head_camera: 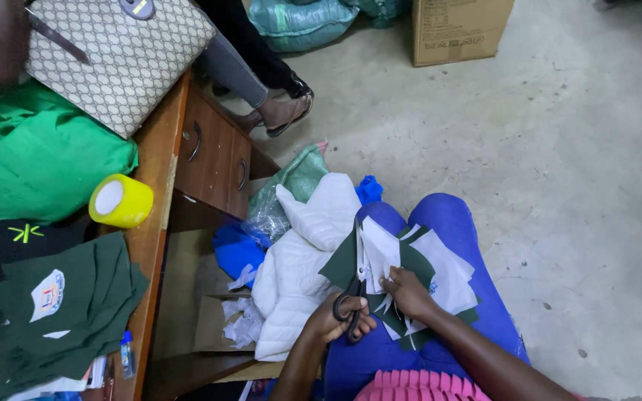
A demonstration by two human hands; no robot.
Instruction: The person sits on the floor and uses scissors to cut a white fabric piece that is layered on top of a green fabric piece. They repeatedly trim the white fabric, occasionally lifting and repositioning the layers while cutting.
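My left hand (pixel 339 315) gripped black scissors (pixel 352 297), fingers through the handles; my right hand (pixel 406 291) pinched green-and-white fabric pieces (pixel 417 263). A brown cardboard box (pixel 458 28) sat at one o'clock.

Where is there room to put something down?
The bare grey concrete floor right of the blue-clad lap is free, up to the brown cardboard box. The wooden desk is crowded: yellow tape roll, dark green cloth pieces, patterned bag. The gap beside it holds a white quilted jacket.
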